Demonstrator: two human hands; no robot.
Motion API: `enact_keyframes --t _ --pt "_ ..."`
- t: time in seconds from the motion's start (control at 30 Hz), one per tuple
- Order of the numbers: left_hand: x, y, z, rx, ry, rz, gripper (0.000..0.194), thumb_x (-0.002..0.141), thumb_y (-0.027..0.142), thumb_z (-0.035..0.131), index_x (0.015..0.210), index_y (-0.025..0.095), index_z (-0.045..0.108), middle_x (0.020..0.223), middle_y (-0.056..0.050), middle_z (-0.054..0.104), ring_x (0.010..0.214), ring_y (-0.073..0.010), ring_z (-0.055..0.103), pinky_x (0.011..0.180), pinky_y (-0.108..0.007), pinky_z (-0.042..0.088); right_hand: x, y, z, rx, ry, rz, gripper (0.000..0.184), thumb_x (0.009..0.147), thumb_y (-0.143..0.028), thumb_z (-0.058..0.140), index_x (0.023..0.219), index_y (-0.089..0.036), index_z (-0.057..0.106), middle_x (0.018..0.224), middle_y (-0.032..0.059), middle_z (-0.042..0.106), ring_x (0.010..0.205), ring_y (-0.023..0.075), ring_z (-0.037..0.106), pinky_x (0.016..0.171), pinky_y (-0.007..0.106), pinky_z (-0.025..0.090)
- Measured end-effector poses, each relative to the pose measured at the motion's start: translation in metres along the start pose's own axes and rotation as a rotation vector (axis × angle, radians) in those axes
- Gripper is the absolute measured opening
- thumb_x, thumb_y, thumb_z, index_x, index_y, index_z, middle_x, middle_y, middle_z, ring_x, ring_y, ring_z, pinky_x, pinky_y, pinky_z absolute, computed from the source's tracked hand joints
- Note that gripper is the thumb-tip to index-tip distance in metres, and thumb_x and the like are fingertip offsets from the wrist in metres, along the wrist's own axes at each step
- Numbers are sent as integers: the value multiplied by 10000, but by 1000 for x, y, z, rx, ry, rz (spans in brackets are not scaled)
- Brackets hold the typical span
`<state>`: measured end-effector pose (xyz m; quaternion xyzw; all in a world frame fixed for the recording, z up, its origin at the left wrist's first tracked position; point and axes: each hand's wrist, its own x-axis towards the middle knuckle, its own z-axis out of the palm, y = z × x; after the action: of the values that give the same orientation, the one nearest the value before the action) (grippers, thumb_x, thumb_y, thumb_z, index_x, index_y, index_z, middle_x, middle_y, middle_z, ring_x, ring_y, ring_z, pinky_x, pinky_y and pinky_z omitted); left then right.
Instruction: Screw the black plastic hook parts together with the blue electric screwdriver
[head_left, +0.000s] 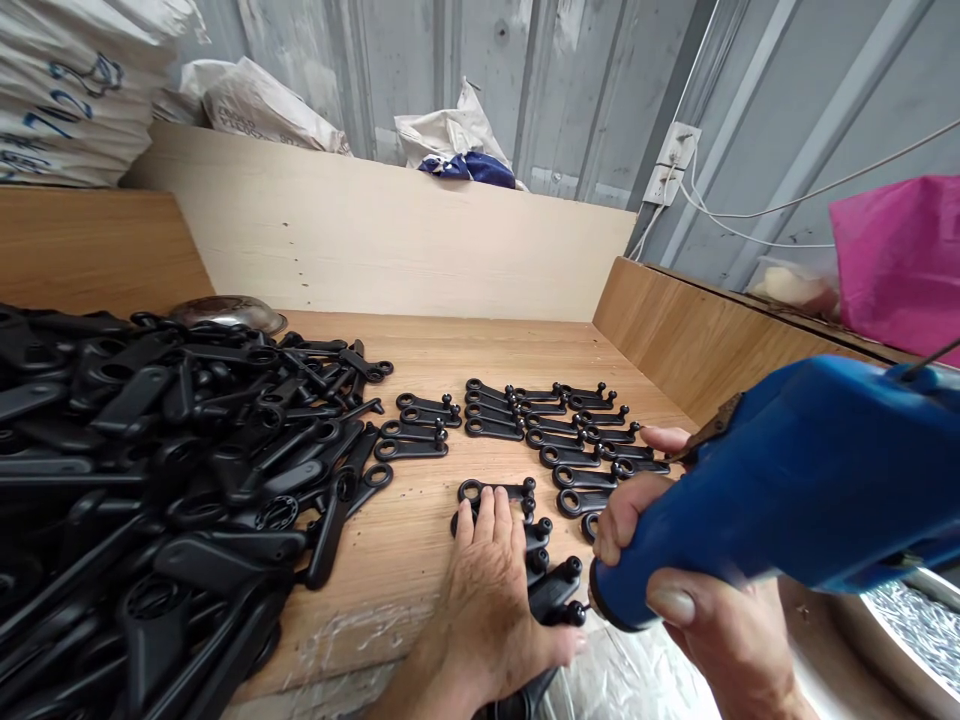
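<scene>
My right hand is wrapped round the blue body of a power screwdriver. The tool's narrow end points down and left, close to the ball end of a black plastic lever arm. Spread flat, my left hand lies over a row of these arms, its fingertips on the upper ones and its thumb stretched towards the tool's tip. The hand partly hides that row. Beyond it, more black arms lie in neat rows, each with a ring at one end and a ball stud at the other.
A large heap of loose black arms covers the left side, with a metal bowl behind it. At lower right, a round container holds many small shiny metal pieces. Wooden boards border the table; a pink bag sits at right.
</scene>
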<state>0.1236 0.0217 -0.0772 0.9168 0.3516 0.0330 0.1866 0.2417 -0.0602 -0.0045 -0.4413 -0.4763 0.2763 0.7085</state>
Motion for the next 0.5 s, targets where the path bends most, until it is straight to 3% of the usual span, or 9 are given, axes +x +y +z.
enact_keyframes --t 0.27,0.5 --pt "-1 0 0 -23 3 3 1178 565 764 511 1375 -12 151 1444 -272 43 1353 -349 -17 1085 -486 -33 -3 -7 9 -6 87 83 917 557 -467 790 1269 -262 250 643 -35 559 541 174 492 504 313 392" --pt "-2 -1 4 -7 23 17 1149 585 762 474 1370 -33 206 1441 -286 66 1352 -366 4 1092 -512 -12 0 2 7 -82 -15 -39 672 645 -429 745 1173 -244 373 655 -26 564 537 156 511 498 288 414"
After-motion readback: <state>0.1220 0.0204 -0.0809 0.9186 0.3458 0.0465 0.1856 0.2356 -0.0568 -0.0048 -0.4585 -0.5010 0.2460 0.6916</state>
